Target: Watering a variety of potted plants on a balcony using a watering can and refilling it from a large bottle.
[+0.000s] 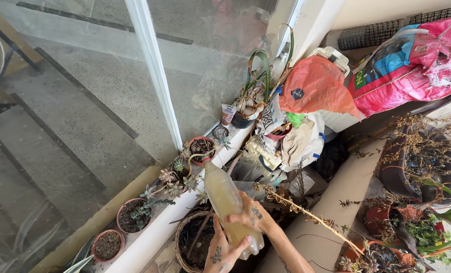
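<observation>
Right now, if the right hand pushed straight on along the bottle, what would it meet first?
Likely the small red pot on the sill: the right hand and left hand tip the bottle neck toward it. Depth is unclear.

Clear smooth plastic is showing on the bottle (229, 202), cloudy liquid glinting inside. The small pot (201, 147) is looking like matt terracotta, the basket (183, 237) rough woven wicker. The pink bag (412, 65) is shining, glossy crinkled plastic.
</observation>
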